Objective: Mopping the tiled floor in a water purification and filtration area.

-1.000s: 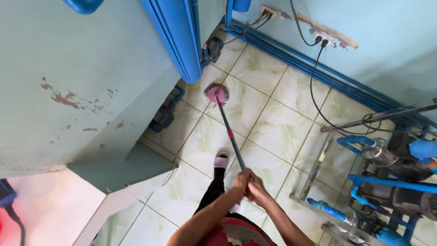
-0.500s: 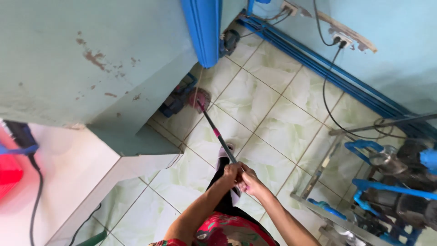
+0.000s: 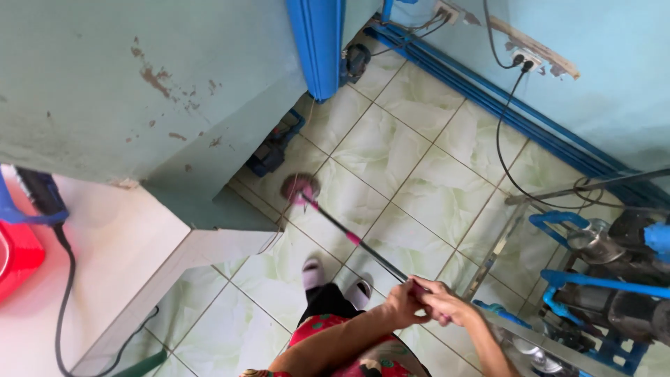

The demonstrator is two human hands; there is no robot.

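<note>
Pink mop head: just beside the blue box; you may knock it.
Fingers: both your left hand and right hand clamped on the mop handle.
Black cable: near; could snag.

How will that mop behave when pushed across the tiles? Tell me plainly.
The mop probably feels light: its handle is a thin pole, held near the top end by the left hand and right hand. The pole looks straight, so likely stiff. The small round pink mop head lies flat on the glossy tile floor and should slide easily.
</note>
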